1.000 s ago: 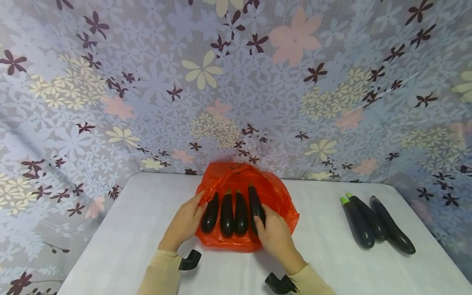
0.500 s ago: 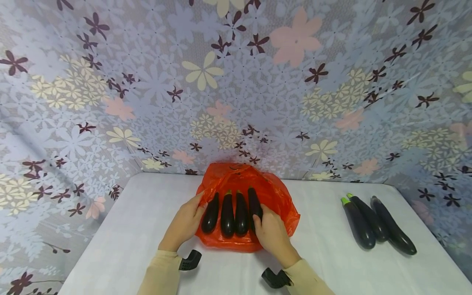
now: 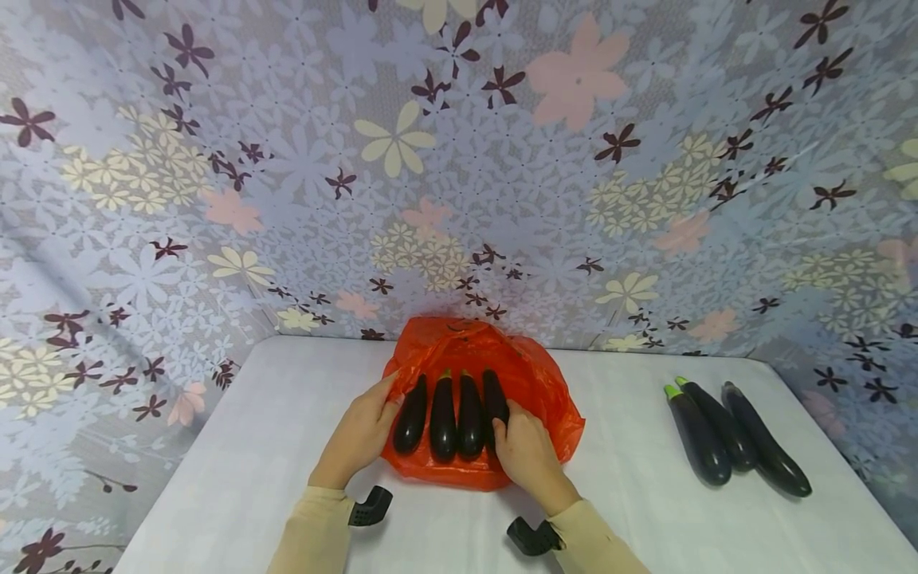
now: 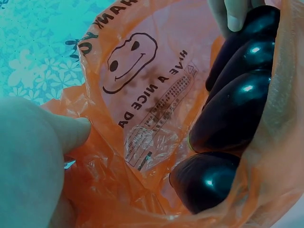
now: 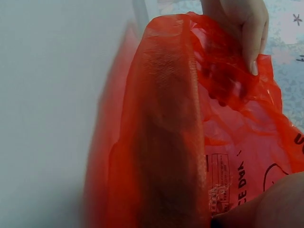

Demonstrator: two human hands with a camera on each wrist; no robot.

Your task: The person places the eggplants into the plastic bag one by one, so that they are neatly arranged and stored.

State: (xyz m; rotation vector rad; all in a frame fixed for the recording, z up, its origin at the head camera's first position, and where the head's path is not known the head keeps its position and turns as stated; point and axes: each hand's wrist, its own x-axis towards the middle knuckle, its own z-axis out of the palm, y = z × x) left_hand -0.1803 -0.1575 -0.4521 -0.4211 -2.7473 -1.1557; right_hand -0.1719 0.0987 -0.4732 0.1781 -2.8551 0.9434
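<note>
A red plastic bag [image 3: 545,391] lies with its mouth open on the white table. Several dark eggplants [image 3: 443,422] are side by side in it, stems pointing away from me. My left hand [image 3: 362,426] pinches the bag's left edge, its thumb over the plastic in the left wrist view. At the bag's right side, my right hand [image 3: 531,454] grips the rightmost eggplant [image 3: 493,399], with the thumb across its near part. In the right wrist view the bag wall [image 5: 166,118] hides most of that eggplant.
Three more eggplants [image 3: 731,434] lie together at the right of the white table [image 3: 624,446]. Close behind the bag rises a flower-patterned cloth backdrop [image 3: 459,199], which also stands along the left and right sides.
My right hand has shifted slightly left and lowered the rightmost eggplant closer to the others. The left hand keeps its hold on the bag's edge.
</note>
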